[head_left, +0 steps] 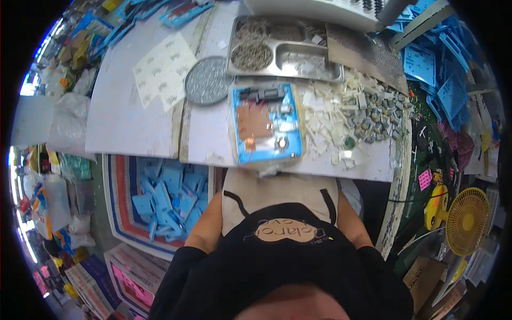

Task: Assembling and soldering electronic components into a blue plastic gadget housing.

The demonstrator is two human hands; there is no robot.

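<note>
Both my hands are hidden below the near table edge. My left forearm and right forearm run forward and pass out of sight there. Closest to them, at the table's front edge, lies a blue plastic casing on a clear, bag-like wrap. Inside it are a brown board, a dark part along the top, a small round metal part and thin wires. On its right spread loose white plastic pieces and a heap of small grey metal-like parts.
A metal compartment tray with small metal bits stands behind the casing. Left of it are a round grey dish and a white sheet. A striped bin of blue plastic parts stands by my left arm; a yellow fan is at right.
</note>
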